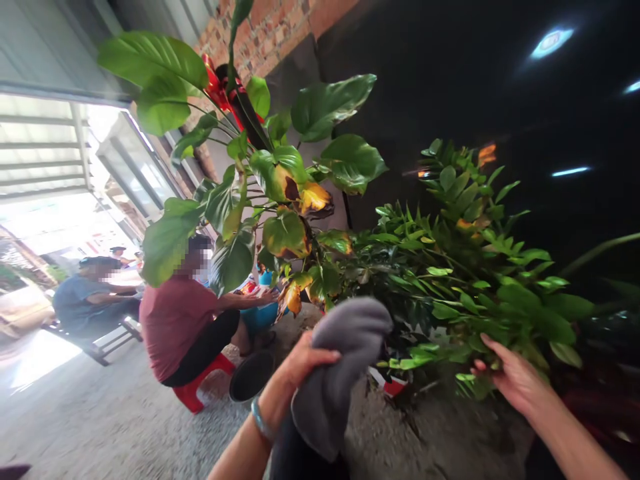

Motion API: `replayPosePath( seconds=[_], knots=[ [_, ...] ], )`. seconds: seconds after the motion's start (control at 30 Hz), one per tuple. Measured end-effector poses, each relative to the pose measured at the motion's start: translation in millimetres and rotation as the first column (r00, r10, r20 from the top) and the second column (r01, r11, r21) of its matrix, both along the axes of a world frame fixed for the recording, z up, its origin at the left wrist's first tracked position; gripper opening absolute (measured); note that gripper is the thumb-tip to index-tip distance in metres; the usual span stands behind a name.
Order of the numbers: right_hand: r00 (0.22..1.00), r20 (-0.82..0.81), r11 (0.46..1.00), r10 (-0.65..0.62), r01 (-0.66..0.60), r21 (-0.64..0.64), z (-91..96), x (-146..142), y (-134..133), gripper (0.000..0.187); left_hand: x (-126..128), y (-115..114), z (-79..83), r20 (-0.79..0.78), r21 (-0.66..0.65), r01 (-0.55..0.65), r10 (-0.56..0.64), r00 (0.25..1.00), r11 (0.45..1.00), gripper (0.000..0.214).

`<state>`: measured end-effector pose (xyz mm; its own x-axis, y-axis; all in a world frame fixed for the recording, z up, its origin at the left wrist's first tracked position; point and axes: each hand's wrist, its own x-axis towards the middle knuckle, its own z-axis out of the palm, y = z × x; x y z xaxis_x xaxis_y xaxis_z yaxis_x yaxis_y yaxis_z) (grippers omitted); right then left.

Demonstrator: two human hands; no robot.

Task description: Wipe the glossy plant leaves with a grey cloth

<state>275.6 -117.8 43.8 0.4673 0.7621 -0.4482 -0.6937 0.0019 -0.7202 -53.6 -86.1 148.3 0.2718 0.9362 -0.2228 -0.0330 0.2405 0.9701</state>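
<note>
My left hand (303, 363) is closed around a grey cloth (340, 373), which drapes down over my wrist in front of the plants. My right hand (510, 375) reaches into the low, glossy, small-leaved plant (475, 280), its fingers curled against a leafy stem. Behind it rises a tall plant with broad green leaves (280, 173), some of them yellow and brown at the edges.
A person in a dark red shirt (175, 320) sits on a red stool (193, 390) to the left, beside a dark round bowl (250, 375) on the concrete floor. Another person (87, 300) sits further back on a bench. A dark wall stands behind the plants.
</note>
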Motion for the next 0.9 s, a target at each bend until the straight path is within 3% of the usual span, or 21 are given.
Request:
replayPosePath(
  seconds=[0.1,0.2,0.3,0.37,0.43,0.5,0.57,0.7,0.8,0.9],
  knots=[
    [1.000,-0.006,0.999,-0.024,0.024,0.023,1.8,-2,2,0.031,1,27,20.9,0.196,0.026,-0.279,0.269,0.943,0.960,0.033],
    [1.000,0.000,0.998,-0.027,0.027,0.054,0.9,-6,4,0.033,18,42,4.5,0.131,-0.029,-0.399,0.400,0.907,0.916,0.027],
    [1.000,0.008,0.999,-0.020,0.019,0.049,0.6,-6,3,0.035,28,25,-42.3,-0.047,-0.133,-0.275,0.271,0.962,0.952,0.023],
    [0.999,0.000,0.999,-0.032,0.032,0.038,1.9,-5,1,0.036,22,2,-71.3,-0.091,-0.191,-0.094,0.078,0.993,0.977,0.024],
    [0.999,-0.018,0.998,-0.045,0.046,0.030,3.9,-3,-1,0.035,9,-19,-83.7,-0.082,-0.241,0.082,-0.104,0.991,0.967,0.027],
    [0.998,-0.038,0.998,-0.057,0.057,0.018,5.9,-1,-3,0.032,-3,-29,-73.6,-0.046,-0.257,0.188,-0.206,0.977,0.948,0.030],
    [0.997,-0.063,0.998,-0.055,0.056,0.023,7.4,0,-3,0.030,-5,-25,-45.6,0.022,-0.199,0.225,-0.225,0.974,0.954,0.037],
    [0.996,-0.078,0.996,-0.051,0.056,0.067,8.2,-4,2,0.028,26,7,11.5,0.175,-0.011,0.095,-0.091,0.980,0.995,0.048],
    [1.000,-0.003,1.000,-0.024,0.024,0.004,6.4,-8,5,0.029,58,28,15.7,0.161,-0.009,-0.021,0.022,0.987,1.000,0.045],
    [0.998,0.066,0.997,0.003,0.002,-0.083,2.3,-10,4,0.030,71,30,0.4,0.035,-0.071,0.029,-0.026,0.999,0.997,0.042]
  ],
)
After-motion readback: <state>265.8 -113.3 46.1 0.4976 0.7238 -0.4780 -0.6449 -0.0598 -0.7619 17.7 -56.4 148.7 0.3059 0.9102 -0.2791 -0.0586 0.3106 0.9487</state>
